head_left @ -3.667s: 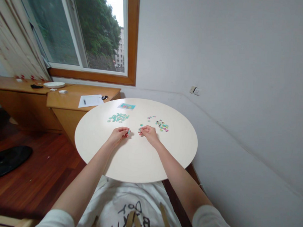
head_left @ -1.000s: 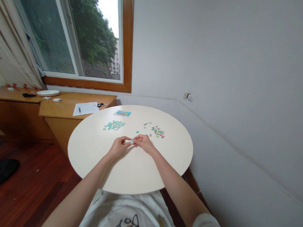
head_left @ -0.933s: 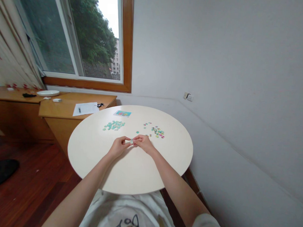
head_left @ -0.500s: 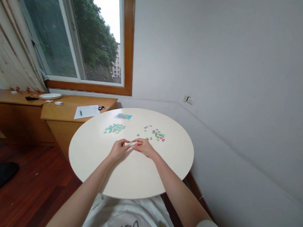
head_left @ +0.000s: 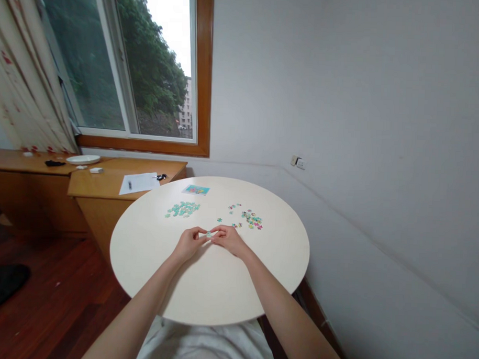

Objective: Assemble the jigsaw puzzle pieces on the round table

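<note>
You sit in a home: beyond your fingers a wood-framed window shows trees; left of them, low wooden cabinets stand on a plank floor.

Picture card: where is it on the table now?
Head view: the picture card lies at the far edge of the round table, left of centre, just beyond the teal puzzle pieces.

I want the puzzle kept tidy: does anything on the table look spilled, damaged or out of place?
Nothing stands out. Teal pieces and multicoloured pieces lie in two loose groups on the round table, the picture card flat beyond them; left hand and right hand pinch a small puzzle piece.
</note>
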Tool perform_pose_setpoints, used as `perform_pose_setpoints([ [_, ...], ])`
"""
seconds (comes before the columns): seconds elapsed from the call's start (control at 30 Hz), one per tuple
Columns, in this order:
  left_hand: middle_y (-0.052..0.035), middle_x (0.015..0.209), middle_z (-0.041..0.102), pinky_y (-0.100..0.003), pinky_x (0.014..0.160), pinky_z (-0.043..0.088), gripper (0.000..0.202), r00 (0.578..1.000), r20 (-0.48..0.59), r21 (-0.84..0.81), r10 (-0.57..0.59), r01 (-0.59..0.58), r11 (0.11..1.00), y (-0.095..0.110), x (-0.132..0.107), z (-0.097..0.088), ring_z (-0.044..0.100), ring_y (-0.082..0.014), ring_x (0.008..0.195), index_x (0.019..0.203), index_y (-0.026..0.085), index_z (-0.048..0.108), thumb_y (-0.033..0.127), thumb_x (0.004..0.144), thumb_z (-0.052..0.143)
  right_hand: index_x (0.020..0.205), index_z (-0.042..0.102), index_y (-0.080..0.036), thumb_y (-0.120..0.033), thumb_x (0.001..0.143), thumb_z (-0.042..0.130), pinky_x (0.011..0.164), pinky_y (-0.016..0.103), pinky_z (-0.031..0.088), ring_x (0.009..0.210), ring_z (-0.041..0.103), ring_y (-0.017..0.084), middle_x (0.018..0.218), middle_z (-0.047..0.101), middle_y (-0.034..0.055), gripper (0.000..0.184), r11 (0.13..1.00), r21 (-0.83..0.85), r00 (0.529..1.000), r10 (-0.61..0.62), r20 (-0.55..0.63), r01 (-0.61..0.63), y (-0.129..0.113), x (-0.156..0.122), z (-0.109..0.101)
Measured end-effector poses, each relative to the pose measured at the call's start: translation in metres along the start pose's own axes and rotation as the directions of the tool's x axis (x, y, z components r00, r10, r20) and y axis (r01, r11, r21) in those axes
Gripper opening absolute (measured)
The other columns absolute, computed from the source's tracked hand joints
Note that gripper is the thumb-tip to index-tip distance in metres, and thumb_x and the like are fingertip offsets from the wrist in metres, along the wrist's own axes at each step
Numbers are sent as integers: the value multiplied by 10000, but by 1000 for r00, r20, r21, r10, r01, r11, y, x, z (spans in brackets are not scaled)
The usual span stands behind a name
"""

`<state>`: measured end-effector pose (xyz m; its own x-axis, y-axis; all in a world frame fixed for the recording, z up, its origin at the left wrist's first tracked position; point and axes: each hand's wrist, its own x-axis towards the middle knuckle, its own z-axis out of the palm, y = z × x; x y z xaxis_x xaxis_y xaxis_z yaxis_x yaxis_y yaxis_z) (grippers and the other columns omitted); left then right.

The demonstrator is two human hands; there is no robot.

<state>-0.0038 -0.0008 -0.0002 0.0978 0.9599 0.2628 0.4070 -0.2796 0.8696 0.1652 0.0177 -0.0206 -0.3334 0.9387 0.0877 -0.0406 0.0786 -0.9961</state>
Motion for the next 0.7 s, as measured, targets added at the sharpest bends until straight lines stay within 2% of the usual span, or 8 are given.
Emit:
perform_pose_setpoints([
  [0.23,93,455,264,-249,500,146,499,1000,17,7,-18,17,1000,1,-1,0,242,-74,465,828,67,703,498,589,627,830,625,-144,-305,520,777,605,254,407,542,522,88,563,595,-47,381,1000,-7,999,-16,-31,15,4,2,1],
  [0.7,85,462,288,-240,500,170,545,999,51,-6,-20,20,1000,1,-1,-2,259,-77,472,873,70,706,535,608,600,824,617,-148,-351,511,785,625,271,442,548,542,92,553,592,-53,409,1000,-9,999,-7,-43,7,-2,-1,3],
])
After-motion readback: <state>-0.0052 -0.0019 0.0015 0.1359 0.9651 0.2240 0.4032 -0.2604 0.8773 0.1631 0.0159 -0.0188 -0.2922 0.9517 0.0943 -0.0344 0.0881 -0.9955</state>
